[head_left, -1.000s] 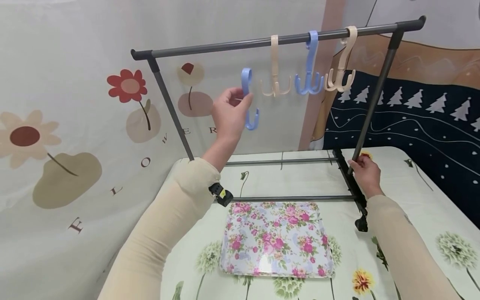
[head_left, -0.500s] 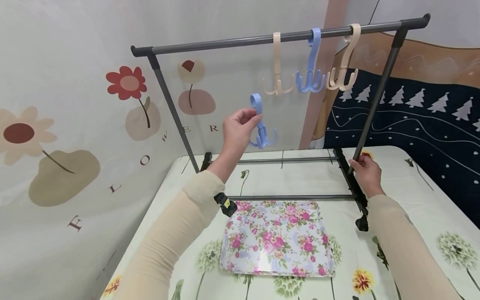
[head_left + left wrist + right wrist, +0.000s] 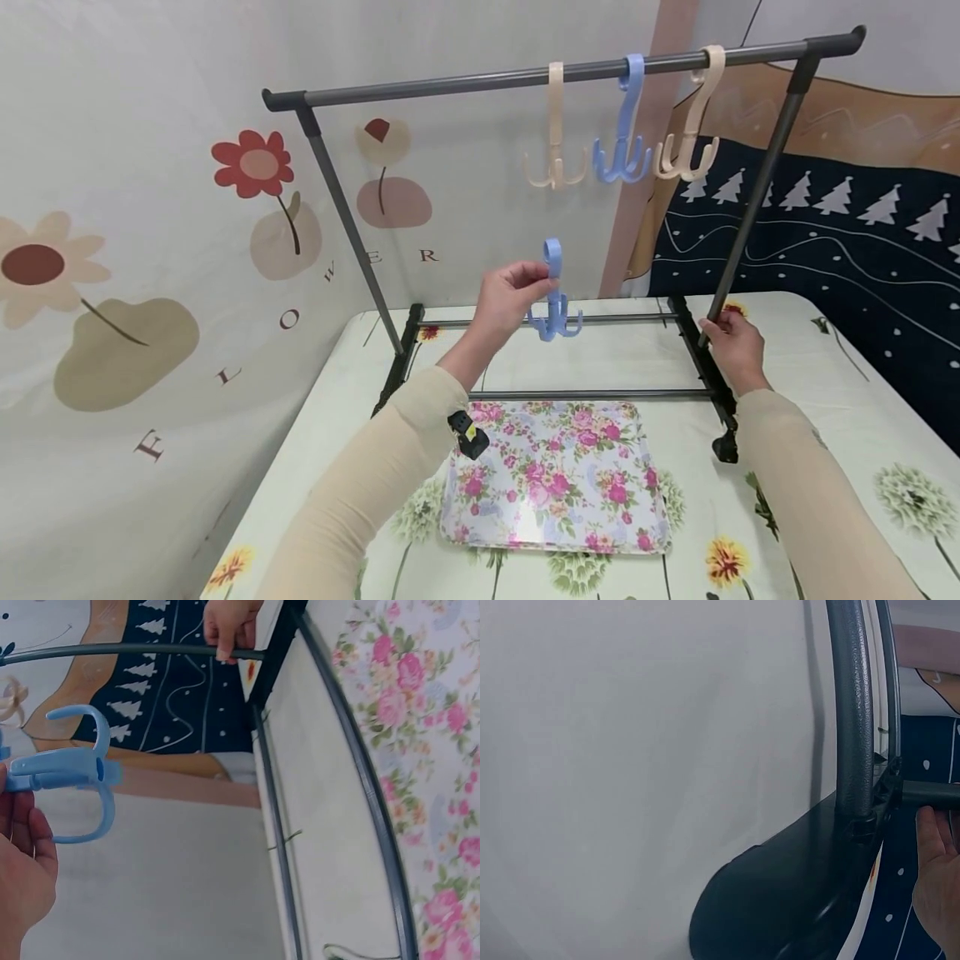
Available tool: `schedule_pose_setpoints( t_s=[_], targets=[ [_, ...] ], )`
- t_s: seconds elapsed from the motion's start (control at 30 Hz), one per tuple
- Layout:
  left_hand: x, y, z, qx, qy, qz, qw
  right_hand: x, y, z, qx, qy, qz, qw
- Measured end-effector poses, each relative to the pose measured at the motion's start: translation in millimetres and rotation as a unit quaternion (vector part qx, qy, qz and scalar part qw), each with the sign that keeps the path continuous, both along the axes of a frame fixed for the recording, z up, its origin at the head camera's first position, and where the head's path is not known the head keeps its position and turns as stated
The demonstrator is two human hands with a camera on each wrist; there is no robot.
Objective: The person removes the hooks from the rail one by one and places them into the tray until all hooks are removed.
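Note:
My left hand (image 3: 508, 304) pinches a blue multi-prong hook (image 3: 553, 308) by its stem, its prongs pointing down. It is below the rack's top bar (image 3: 420, 87) and in front of the rear base bar. In the left wrist view the blue hook (image 3: 64, 769) shows its curved prongs beyond the fingers. Low on the rack's right upright (image 3: 757, 200), my right hand (image 3: 737, 346) grips the post near its foot; the right wrist view shows its fingers at the post (image 3: 934, 795). From the top bar hang a beige hook (image 3: 556, 125), a blue hook (image 3: 622, 125) and another beige hook (image 3: 692, 125).
A floral tray (image 3: 555, 479) lies on the table before the rack's front base bar (image 3: 592, 395). The left upright (image 3: 348, 217) stands by a flower-printed curtain (image 3: 135, 208). A dark tree-patterned cloth (image 3: 840, 225) hangs at the right rear.
My left hand has lowered the blue hook and brought it to the right, away from the top bar. The hook has turned to show its prongs. My right hand stays on the post.

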State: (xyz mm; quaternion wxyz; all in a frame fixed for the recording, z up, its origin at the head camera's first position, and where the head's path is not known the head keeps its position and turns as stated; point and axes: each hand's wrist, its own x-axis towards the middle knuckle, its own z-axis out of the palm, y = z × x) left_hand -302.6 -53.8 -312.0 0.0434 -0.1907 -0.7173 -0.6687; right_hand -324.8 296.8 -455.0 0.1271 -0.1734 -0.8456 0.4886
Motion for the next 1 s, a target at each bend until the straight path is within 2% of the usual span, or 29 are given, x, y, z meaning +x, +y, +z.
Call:
schedule_pose_setpoints(
  t_s=[0.2,0.4,1.0],
  targets=[
    [3.7,7.5,-18.0,-0.019,-0.021,-0.039,0.9988,-0.7,0,-0.2,0.001,0.001,-0.001,1.0000],
    [6.5,15.2,-34.1,-0.039,-0.035,-0.061,0.9968,-0.2,-2,1.5,-0.001,0.002,0.000,1.0000],
    [23.9,33.7,-85.6,-0.093,-0.099,-0.069,0.9883,0.7,1,-0.9,0.000,0.007,0.001,1.0000]
  ],
)
